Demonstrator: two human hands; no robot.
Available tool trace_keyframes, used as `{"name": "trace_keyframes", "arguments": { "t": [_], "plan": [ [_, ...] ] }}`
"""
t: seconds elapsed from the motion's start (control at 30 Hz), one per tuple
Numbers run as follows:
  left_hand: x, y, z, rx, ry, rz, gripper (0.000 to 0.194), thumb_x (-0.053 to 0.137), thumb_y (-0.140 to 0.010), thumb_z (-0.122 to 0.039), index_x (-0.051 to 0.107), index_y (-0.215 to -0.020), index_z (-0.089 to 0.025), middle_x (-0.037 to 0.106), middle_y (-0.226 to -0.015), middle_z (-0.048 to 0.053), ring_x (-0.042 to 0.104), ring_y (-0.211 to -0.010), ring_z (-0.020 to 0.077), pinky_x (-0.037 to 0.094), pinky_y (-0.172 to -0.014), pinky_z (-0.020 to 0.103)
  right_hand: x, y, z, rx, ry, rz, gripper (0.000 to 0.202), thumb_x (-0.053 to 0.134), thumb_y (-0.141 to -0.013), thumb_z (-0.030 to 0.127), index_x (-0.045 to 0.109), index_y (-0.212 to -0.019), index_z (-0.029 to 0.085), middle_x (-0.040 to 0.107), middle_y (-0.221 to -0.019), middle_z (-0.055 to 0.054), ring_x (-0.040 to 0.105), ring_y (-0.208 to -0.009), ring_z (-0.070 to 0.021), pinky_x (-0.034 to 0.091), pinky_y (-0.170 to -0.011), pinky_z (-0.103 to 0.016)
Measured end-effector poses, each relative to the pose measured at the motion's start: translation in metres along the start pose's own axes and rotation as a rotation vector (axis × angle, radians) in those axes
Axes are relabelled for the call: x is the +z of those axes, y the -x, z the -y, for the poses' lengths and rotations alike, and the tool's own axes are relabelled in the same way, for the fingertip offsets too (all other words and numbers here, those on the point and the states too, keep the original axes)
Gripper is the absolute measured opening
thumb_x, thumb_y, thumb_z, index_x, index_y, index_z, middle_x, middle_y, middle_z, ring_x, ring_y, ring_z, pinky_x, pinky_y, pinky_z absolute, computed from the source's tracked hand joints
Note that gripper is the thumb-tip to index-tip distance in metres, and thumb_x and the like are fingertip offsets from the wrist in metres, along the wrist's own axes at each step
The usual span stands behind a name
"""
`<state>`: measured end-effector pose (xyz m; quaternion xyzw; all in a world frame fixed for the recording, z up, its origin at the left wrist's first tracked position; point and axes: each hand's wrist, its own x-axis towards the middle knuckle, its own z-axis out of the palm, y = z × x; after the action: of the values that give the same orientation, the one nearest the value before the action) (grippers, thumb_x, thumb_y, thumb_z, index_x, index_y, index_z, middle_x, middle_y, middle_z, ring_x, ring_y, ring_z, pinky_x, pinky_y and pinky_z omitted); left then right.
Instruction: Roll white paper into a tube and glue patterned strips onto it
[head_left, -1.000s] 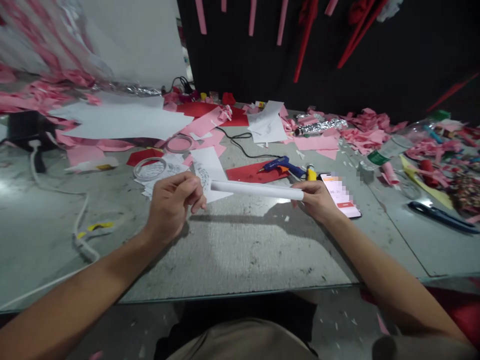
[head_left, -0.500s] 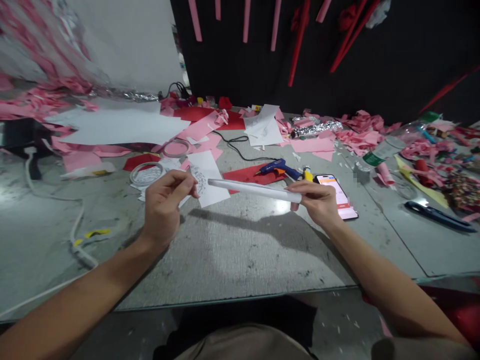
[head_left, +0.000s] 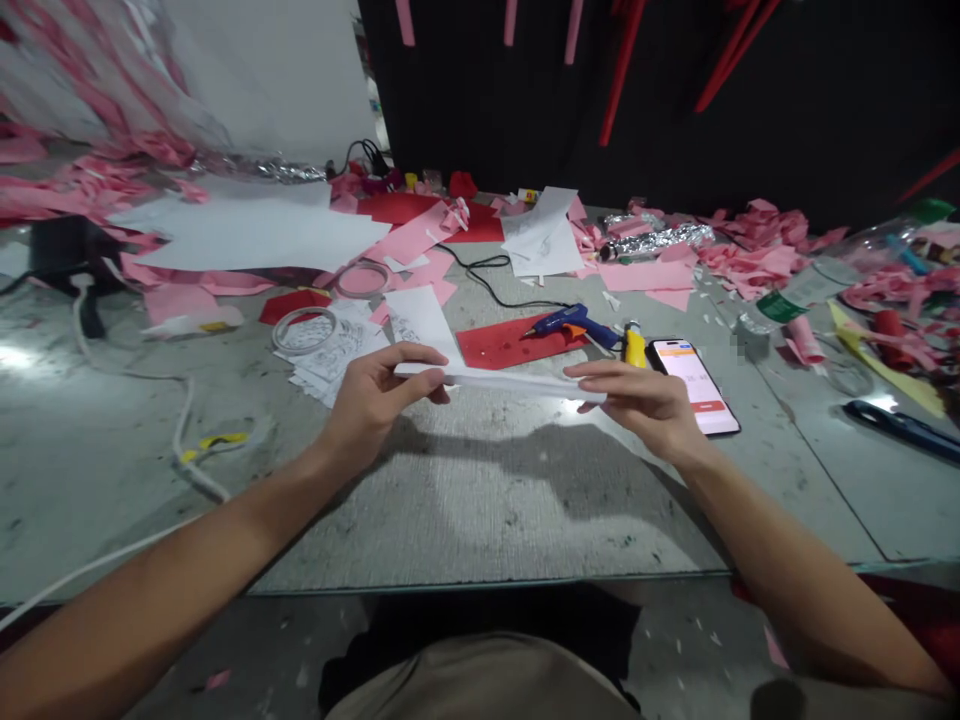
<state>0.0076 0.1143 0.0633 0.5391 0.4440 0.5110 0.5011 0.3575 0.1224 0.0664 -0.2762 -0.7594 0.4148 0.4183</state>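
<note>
A narrow roll of white paper [head_left: 510, 383] is held level above the table, stretched between my two hands. My left hand [head_left: 386, 395] pinches its left end between thumb and fingers. At the other end, my right hand [head_left: 641, 400] grips it with the fingers over the top. Behind the roll lie a white sheet with a dark printed pattern [head_left: 420, 322] and a red paper piece [head_left: 495, 342]. A blue glue gun [head_left: 574, 325] rests on the red piece, its orange trigger showing. Right of my right hand is a lit phone [head_left: 696, 390].
Rolls of tape [head_left: 305, 330] sit on patterned paper cutouts [head_left: 337, 345] at the left. A yellow-handled tool [head_left: 634, 345] stands near the phone. Farther right are a plastic bottle [head_left: 817, 285] and a dark utility knife [head_left: 900, 428]. A white cable [head_left: 180, 420] crosses the table's left side.
My left hand has moved right and taken hold of the white paper roll's left end. My right hand has kept its grip. The roll now lies nearer level, and the view has shifted slightly.
</note>
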Motion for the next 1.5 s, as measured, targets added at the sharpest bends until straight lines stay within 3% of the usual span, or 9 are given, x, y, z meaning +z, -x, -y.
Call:
{"name": "trace_keyframes", "arguments": {
  "t": [0.2, 0.33, 0.47, 0.67, 0.83, 0.93, 1.1, 1.3, 1.5],
  "plan": [
    [0.008, 0.012, -0.007, 0.117, -0.191, 0.003, 0.024, 0.085, -0.086, -0.034, 0.079, -0.105, -0.020, 0.079, -0.102, 0.004, 0.077, -0.083, 0.0176, 0.058, -0.073, 0.027, 0.018, -0.003, 0.004, 0.262, -0.134, -0.066, 0.063, 0.086, -0.089, 0.036, 0.065, -0.149, 0.039, 0.071, -0.147, -0.008, 0.076, -0.115, -0.0260, 0.071, -0.083, -0.039],
    [0.011, 0.015, -0.006, 0.061, -0.226, 0.066, 0.025, 0.082, -0.090, -0.038, 0.079, -0.106, -0.020, 0.079, -0.091, 0.004, 0.075, -0.078, 0.0181, 0.058, -0.074, 0.029, 0.035, -0.007, 0.013, 0.403, -0.058, -0.189, 0.031, 0.084, -0.091, 0.038, 0.083, -0.119, 0.025, 0.083, -0.101, -0.006, 0.075, -0.072, -0.0170, 0.066, -0.064, -0.032],
    [0.009, 0.011, -0.005, 0.007, -0.235, 0.128, 0.020, 0.076, -0.094, -0.040, 0.079, -0.099, -0.020, 0.078, -0.079, 0.003, 0.073, -0.072, 0.0181, 0.058, -0.072, 0.029, 0.037, -0.008, 0.014, 0.417, -0.030, -0.191, 0.019, 0.082, -0.092, 0.038, 0.086, -0.101, 0.022, 0.080, -0.077, -0.003, 0.069, -0.060, -0.0147, 0.063, -0.060, -0.031],
    [0.006, 0.010, -0.005, 0.063, -0.498, 0.272, 0.027, 0.068, -0.097, -0.045, 0.079, -0.107, -0.023, 0.082, -0.101, 0.004, 0.076, -0.089, 0.0214, 0.058, -0.083, 0.031, 0.037, -0.005, 0.013, 0.436, 0.008, -0.131, 0.021, 0.082, -0.092, 0.041, 0.086, -0.101, 0.023, 0.082, -0.084, -0.005, 0.072, -0.065, -0.0167, 0.063, -0.063, -0.032],
    [0.008, 0.011, 0.001, 0.142, -0.668, 0.412, 0.035, 0.064, -0.098, -0.047, 0.082, -0.119, -0.025, 0.084, -0.105, 0.005, 0.074, -0.081, 0.0200, 0.055, -0.077, 0.031, 0.024, -0.008, 0.014, 0.338, 0.238, -0.143, 0.024, 0.077, -0.095, 0.046, 0.085, -0.108, 0.027, 0.084, -0.110, -0.006, 0.078, -0.100, -0.0249, 0.064, -0.085, -0.039],
    [0.008, 0.008, 0.004, 0.097, -0.565, 0.348, 0.036, 0.066, -0.098, -0.053, 0.084, -0.116, -0.028, 0.083, -0.111, 0.007, 0.076, -0.097, 0.0256, 0.057, -0.086, 0.034, -0.006, -0.022, 0.004, 0.263, 0.546, -0.348, 0.024, 0.071, -0.099, 0.047, 0.084, -0.106, 0.027, 0.083, -0.107, -0.007, 0.077, -0.102, -0.0274, 0.062, -0.090, -0.043],
    [0.005, 0.005, 0.006, -0.080, -0.264, 0.386, 0.032, 0.072, -0.096, -0.051, 0.080, -0.121, -0.031, 0.079, -0.107, 0.006, 0.071, -0.084, 0.0218, 0.056, -0.080, 0.033, -0.058, -0.060, -0.031, 0.363, 1.099, -0.297, 0.035, 0.076, -0.092, 0.049, 0.082, -0.109, 0.019, 0.081, -0.111, -0.017, 0.075, -0.099, -0.0352, 0.057, -0.090, -0.049],
    [0.004, 0.008, 0.010, -0.206, -0.014, 0.505, 0.050, 0.063, -0.103, -0.047, 0.061, -0.149, -0.028, 0.067, -0.082, 0.003, 0.065, -0.080, 0.0206, 0.051, -0.079, 0.034, -0.066, -0.093, -0.056, 0.554, 0.908, -0.094, 0.031, 0.081, -0.084, 0.049, 0.080, -0.090, 0.019, 0.081, -0.090, -0.011, 0.070, -0.082, -0.0266, 0.050, -0.073, -0.035],
    [0.004, 0.005, 0.016, -0.292, 0.234, 0.538, 0.037, 0.066, -0.098, -0.041, 0.059, -0.133, -0.027, 0.061, -0.086, 0.000, 0.062, -0.069, 0.0160, 0.048, -0.073, 0.033, -0.066, -0.083, -0.051, 0.631, 0.385, -0.298, 0.046, 0.080, -0.080, 0.064, 0.072, -0.088, 0.020, 0.070, -0.074, -0.004, 0.057, -0.061, -0.0166, 0.043, -0.058, -0.031]
  ]
}}
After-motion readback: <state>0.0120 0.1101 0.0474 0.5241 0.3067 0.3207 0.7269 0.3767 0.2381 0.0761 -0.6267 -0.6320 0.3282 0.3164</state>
